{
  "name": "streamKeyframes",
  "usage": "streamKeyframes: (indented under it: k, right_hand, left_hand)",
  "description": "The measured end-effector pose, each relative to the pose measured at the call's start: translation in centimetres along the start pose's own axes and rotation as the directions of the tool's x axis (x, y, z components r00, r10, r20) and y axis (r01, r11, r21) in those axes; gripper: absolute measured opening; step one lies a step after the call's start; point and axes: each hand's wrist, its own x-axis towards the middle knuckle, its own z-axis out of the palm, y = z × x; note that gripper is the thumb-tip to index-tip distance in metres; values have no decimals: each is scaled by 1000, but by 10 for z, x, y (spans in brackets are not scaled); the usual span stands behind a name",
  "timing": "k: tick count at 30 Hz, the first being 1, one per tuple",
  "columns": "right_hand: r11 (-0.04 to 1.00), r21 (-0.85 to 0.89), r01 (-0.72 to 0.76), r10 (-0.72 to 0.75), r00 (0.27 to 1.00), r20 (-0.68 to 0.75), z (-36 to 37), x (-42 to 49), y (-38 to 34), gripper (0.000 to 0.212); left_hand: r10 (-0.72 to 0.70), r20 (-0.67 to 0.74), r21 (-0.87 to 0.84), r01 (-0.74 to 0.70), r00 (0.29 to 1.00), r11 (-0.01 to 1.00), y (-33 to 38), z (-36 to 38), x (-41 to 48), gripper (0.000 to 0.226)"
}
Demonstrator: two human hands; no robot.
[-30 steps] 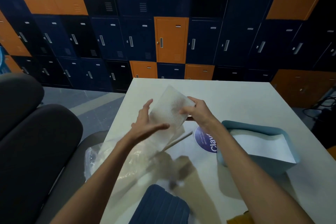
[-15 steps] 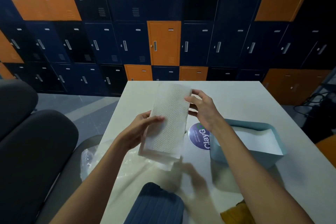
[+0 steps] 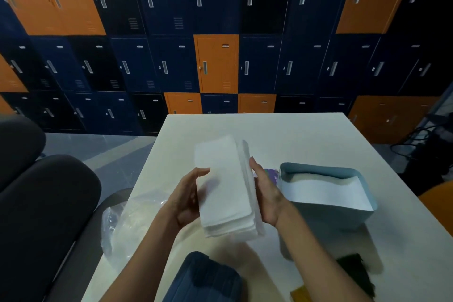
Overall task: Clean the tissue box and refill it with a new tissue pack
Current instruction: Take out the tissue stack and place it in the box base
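Gripping one tissue stack (image 3: 224,189), my left hand (image 3: 186,200) and right hand (image 3: 268,200) curl fingers (image 3: 253,167) round it; one tissue box (image 3: 343,216) just right

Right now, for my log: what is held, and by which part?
The tissue stack, by its long sides: left hand on the left edge, right hand on the right.

The tissue box (image 3: 326,213) stands on the table (image 3: 269,135), and just left of it the tissue stack (image 3: 225,189) is held between the left hand (image 3: 186,200) and right hand (image 3: 267,195) (the right one nearer the box). Farther left of the box lies a plastic wrapper (image 3: 127,216), a ribbed cover (image 3: 208,279) and a cloth (image 3: 355,274) lie before it, lockers (image 3: 215,64) behind
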Motion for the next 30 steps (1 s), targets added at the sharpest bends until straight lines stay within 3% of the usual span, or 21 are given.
streamKeyframes:
  k: [3, 7, 13, 16, 19, 22, 24, 27, 30]
  right_hand:
    - [997, 56, 56, -58, 997, 45, 1, -2, -2, 70]
    - [992, 36, 118, -118, 993, 22, 3, 1, -2, 56]
    - [992, 39, 121, -117, 989, -86, 2, 4, 1, 41]
    - [981, -112, 158, -172, 977, -129, 4, 4, -5, 36]
    - [883, -422, 204, -280, 952, -126, 18, -5, -19, 29]
    - [699, -679, 224, -369, 927, -74, 25, -8, -39, 54]
    - [628, -744, 227, -368, 930, -27, 28, -10, -51, 55]
    - [632, -728, 266, -416, 909, -29, 35, -15, -66, 49]
    - [492, -835, 244, -509, 860, -49, 40, -18, -76, 49]
  left_hand:
    - [-6, -52, 70, 10, 999, 997, -2, 3, 2, 54]
    - [-19, -126, 169, 41, 992, 985, -3, 10, 8, 50]
    - [-34, -275, 134, 74, 961, 988, -2, 15, 11, 60]
    - [-41, -249, 131, 76, 968, 988, -6, 16, 8, 55]
    - [-44, -152, 38, 50, 987, 998, -13, 15, 7, 56]
    - [-26, -100, -129, 13, 995, 992, -22, 16, 6, 65]
    - [-49, -47, -202, 38, 998, 979, -28, 18, 4, 68]
    - [-102, 26, -236, 105, 994, 966, -34, 22, 3, 78]
    - [-121, 43, -246, 128, 992, 961, -40, 28, 1, 84]
